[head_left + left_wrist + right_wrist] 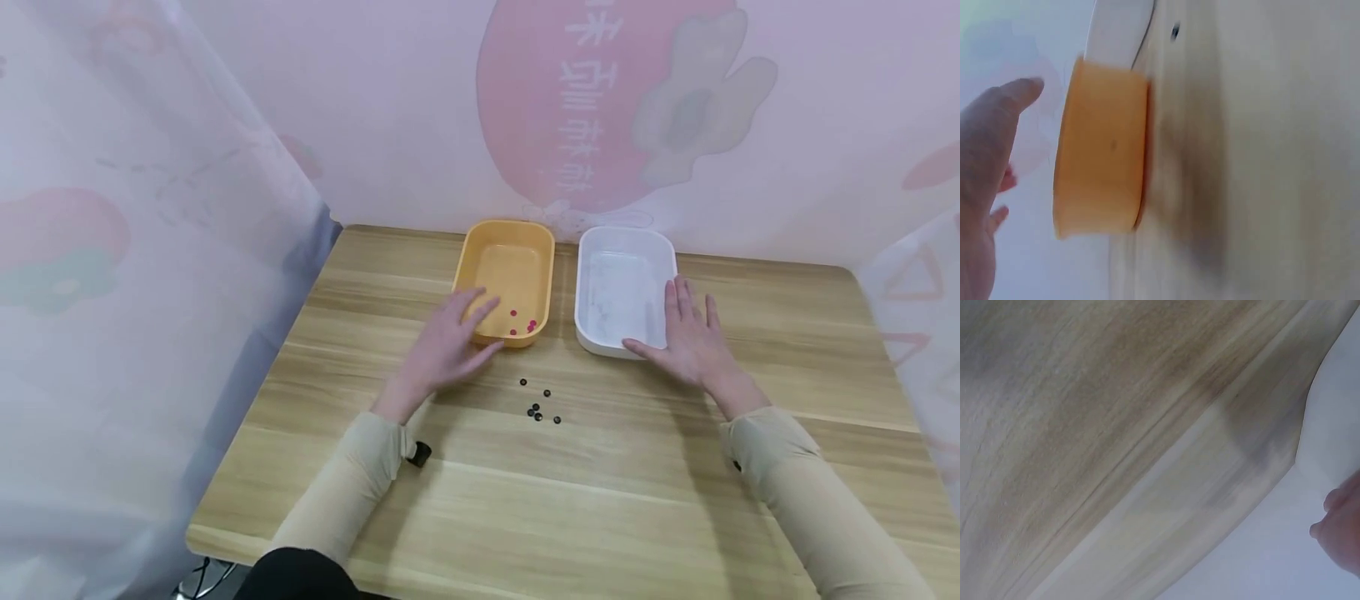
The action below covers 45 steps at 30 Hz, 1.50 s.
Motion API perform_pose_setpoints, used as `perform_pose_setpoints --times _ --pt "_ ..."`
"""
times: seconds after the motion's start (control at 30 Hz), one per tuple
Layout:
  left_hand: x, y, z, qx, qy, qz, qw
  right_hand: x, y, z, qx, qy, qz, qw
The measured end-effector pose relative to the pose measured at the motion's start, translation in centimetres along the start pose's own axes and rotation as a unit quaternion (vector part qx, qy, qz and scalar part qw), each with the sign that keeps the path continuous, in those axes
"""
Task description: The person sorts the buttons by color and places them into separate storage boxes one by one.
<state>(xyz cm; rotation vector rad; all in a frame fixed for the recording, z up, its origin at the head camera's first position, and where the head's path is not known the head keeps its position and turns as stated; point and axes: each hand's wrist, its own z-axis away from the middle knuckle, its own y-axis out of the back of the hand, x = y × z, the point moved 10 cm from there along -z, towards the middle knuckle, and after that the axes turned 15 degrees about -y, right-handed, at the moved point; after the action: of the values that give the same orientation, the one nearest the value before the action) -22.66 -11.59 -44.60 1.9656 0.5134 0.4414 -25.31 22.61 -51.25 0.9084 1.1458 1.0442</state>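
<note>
My left hand [442, 343] hovers by the near left corner of an orange tray [506, 271], fingers spread and nothing in them. Its fingertips overlap the tray's left side in the head view. In the left wrist view, a gap shows between the thumb [1013, 97] and the tray's outer wall [1104, 150]. Several small red beads [513, 313] lie inside, at the near end. To the right, my right hand [693, 346] is spread at the near right corner of a white tray [618, 283], its thumb across the near rim. Only some fingertips [1344, 522] show in the right wrist view.
Several small black beads [538, 417] are scattered on the wooden table [480, 517], nearer me than the trays. Both trays stand side by side near the back edge, against a printed curtain [405, 108]. A dark object [420, 454] shows at my left cuff.
</note>
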Motion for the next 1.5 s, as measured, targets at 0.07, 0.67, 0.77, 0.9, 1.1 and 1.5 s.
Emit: perform_pose_setpoints --times 0.07,0.67,0.77,0.9,1.1,1.5 --pt "2.3 0.6 0.0 0.038 -0.053 -0.002 0.9979 0.1 0.0 0.0 0.001 0.002 0.003 1.0000" --pt "4.8 -6.4 1.6 -0.098 0.025 0.159 0.9820 0.3 -0.3 0.2 0.001 0.008 0.011 0.9999" --pt "5.0 -7.2 1.8 -0.100 0.027 0.165 0.9808 0.1 -0.5 0.2 -0.004 0.006 0.010 0.9999" --pt "5.1 -8.3 2.0 -0.104 0.032 0.158 0.9814 0.0 -0.8 0.2 -0.007 0.006 0.005 0.9999" --pt "4.5 -9.6 2.5 -0.080 0.042 0.173 0.9809 0.1 -1.3 0.1 -0.003 0.009 0.003 0.9999" --pt "3.9 -9.6 2.7 -0.052 0.123 0.194 0.9718 -0.1 -1.3 0.2 0.007 0.012 -0.012 0.9998"
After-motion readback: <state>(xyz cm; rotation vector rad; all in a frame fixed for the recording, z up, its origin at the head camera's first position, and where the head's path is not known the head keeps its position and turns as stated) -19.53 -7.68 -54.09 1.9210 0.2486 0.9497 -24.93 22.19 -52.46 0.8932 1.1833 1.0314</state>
